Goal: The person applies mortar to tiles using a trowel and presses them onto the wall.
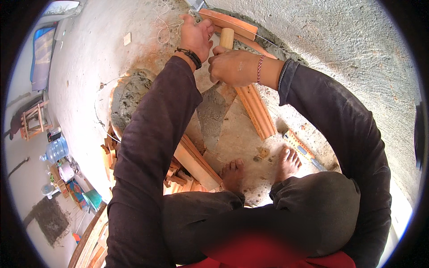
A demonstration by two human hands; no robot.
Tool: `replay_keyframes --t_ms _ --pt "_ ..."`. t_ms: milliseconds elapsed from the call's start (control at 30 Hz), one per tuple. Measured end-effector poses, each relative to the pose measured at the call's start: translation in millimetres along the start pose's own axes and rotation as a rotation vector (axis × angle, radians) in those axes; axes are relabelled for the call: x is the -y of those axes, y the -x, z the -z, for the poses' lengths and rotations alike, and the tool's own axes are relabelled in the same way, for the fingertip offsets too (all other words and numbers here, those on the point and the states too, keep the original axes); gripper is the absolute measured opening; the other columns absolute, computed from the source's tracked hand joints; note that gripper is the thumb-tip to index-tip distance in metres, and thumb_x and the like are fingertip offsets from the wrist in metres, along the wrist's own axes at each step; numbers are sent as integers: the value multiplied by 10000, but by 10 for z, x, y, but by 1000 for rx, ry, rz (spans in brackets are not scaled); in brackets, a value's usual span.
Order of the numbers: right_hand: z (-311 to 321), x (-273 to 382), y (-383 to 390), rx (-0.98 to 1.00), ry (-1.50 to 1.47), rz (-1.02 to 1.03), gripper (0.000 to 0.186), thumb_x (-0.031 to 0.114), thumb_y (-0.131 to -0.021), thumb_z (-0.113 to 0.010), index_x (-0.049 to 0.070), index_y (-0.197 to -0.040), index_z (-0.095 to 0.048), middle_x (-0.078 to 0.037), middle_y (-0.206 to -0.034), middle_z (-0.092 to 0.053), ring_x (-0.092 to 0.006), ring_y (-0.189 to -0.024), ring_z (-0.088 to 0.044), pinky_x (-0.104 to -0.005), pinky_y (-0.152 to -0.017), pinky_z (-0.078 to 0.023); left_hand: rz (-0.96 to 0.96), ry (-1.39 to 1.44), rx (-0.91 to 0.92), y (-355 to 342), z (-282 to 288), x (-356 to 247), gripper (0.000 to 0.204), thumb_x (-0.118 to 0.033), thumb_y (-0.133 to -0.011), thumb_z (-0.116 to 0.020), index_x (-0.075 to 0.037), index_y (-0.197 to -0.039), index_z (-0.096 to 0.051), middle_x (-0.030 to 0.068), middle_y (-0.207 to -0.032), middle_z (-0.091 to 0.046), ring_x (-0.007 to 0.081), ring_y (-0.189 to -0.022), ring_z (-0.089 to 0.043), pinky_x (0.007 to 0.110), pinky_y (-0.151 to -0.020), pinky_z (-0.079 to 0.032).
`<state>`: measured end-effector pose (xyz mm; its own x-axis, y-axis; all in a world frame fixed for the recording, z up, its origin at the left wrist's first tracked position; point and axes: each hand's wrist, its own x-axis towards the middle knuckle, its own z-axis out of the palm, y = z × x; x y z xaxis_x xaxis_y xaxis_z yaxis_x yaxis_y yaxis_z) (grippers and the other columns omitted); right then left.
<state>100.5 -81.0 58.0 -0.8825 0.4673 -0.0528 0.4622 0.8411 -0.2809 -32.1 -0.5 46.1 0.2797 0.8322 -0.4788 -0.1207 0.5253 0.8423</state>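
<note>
Left hand [196, 39] relaxed, half-curled; right hand [234, 67] clenched just beside it. Both arms [152, 138] forward, right elbow [368, 136] bent.

Mortar [132, 99], clay bricks [258, 114] and rough wall [348, 33] show a building site.

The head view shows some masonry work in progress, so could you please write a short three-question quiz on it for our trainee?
1. What tool does the right hand hold?
2. True or false: the bucket of mortar is to the right of that hand.
3. What colour are the bricks at the foot of the wall? a) blue b) orange c) black

Key:
1. A trowel with a wooden handle.
2. False; it is to the left.
3. b) orange
</note>
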Motion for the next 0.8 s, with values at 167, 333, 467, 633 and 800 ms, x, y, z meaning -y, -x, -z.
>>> replay_keyframes --t_ms 167,333,467,633,800 --pt "-7 78 -28 25 -43 72 69 104 -758 -667 138 -795 -714 -8 -869 -678 -194 -977 -613 -344 -956 -399 -8 20 30 68 28 -72 1002 -729 -961 -18 39 -1529 -322 170 -1522 -445 283 -1442 -300 560 -1191 -37" --pt "-100 93 -188 -17 -32 105 88 96 -764 -661 128 -816 -725 -20 -871 -687 -207 -993 -621 -360 -982 -389 5 21 -1 41 54 -125 982 -711 -967 -21 31 -1513 -365 166 -1535 -439 279 -1440 -312 557 -1185 -56" --pt "-6 -140 -243 22 -84 60 135 70 -775 -643 128 -852 -738 -37 -895 -698 -231 -1017 -626 -380 -1013 -389 10 26 61 3 71 -157 972 -704 -966 -26 19 -1505 -388 157 -1526 -459 271 -1444 -311 548 -1192 -39" --pt "-146 -175 -318 37 -92 11 142 53 -787 -638 122 -869 -730 -52 -932 -696 -254 -1018 -630 -399 -1047 -383 -15 -39 25 14 41 -153 969 -706 -963 -29 10 -1492 -412 132 -1475 -522 247 -1417 -353 546 -1179 -61" --pt "-76 -259 -259 75 -207 13 153 47 -772 -652 118 -886 -724 -42 -959 -690 -252 -1040 -620 -396 -1050 -389 -7 7 29 16 43 -159 972 -710 -961 -29 8 -1488 -418 128 -1455 -544 241 -1411 -365 552 -1188 21"
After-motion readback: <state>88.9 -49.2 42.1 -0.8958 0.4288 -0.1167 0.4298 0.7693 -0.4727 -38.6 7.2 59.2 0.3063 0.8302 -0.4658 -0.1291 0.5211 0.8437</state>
